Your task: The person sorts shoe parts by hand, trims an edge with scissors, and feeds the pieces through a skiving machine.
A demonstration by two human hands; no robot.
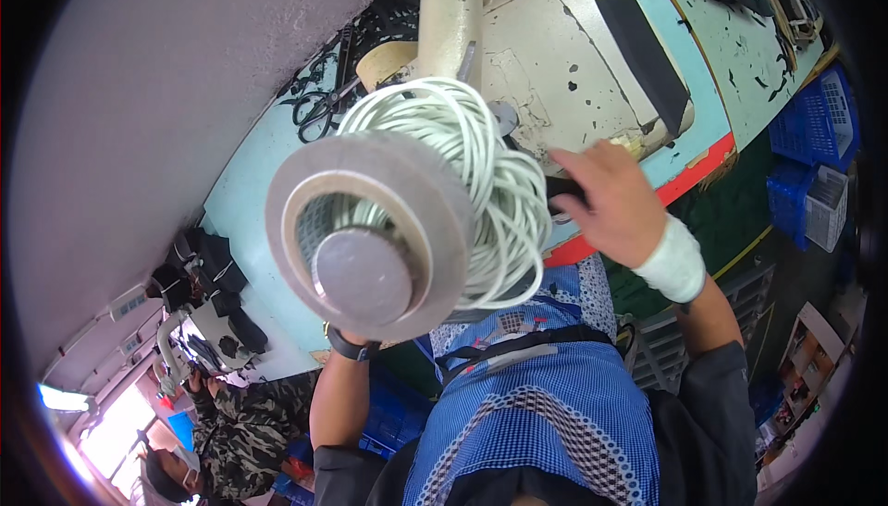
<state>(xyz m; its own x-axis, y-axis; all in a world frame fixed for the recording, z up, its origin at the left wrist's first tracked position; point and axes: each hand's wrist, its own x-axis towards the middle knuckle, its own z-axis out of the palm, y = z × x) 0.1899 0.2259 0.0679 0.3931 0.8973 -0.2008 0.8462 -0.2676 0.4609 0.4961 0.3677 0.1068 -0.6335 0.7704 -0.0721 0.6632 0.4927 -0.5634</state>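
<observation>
A cream sewing machine (555, 62) stands on the pale blue table, a black strip (645, 62) lying across its bed. In front of it hang a bundle of pale green-white cord (481, 173) and a thick grey ring-shaped roll (277, 201) around a metal disc (361, 275). My right hand (610, 201), bandaged white at the wrist, is beside the cord, with thumb and fingers around a dark piece of material (566, 192). The roll covers my left hand; only its wrist with a dark watch (350, 344) shows below.
Black-handled scissors (316, 113) and black scraps lie at the table's far left. Blue crates (814, 122) stand at the right. Another person in camouflage clothing (254, 432) works at the lower left. The table's front edge has a red strip (698, 168).
</observation>
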